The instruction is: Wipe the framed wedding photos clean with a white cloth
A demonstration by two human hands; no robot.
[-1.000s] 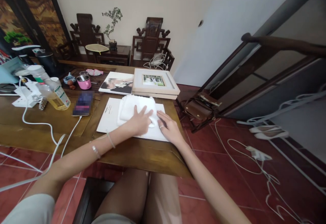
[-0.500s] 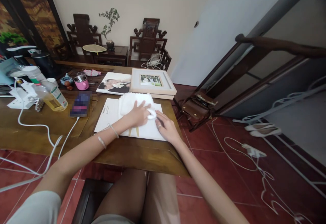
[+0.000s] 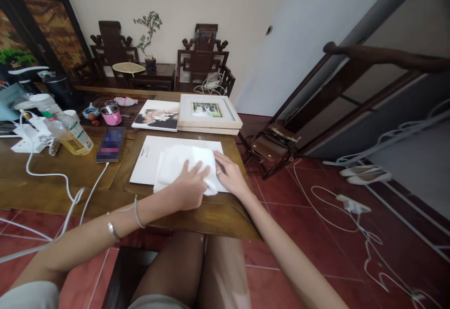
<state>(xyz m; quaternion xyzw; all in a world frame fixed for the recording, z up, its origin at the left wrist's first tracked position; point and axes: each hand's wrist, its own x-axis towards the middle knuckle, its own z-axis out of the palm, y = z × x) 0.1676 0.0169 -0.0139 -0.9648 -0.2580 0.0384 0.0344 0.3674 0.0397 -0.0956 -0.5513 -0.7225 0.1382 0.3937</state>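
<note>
A folded white cloth lies on a flat white board near the front edge of the wooden table. My left hand presses down on the cloth's near right part, fingers flat and together. My right hand rests flat beside it on the board's right edge, fingers stretched out, a ring on one finger. Behind the board lie a light wooden picture frame and a photo print.
On the table's left are a phone on a white cable, an oil bottle, a pink cup and a power strip. Cables trail over the red tile floor. A small stool and stair rail stand to the right.
My left hand has drawn the white cloth toward me across the board, from its far edge to its near edge. My right hand stayed at the board's right side.
</note>
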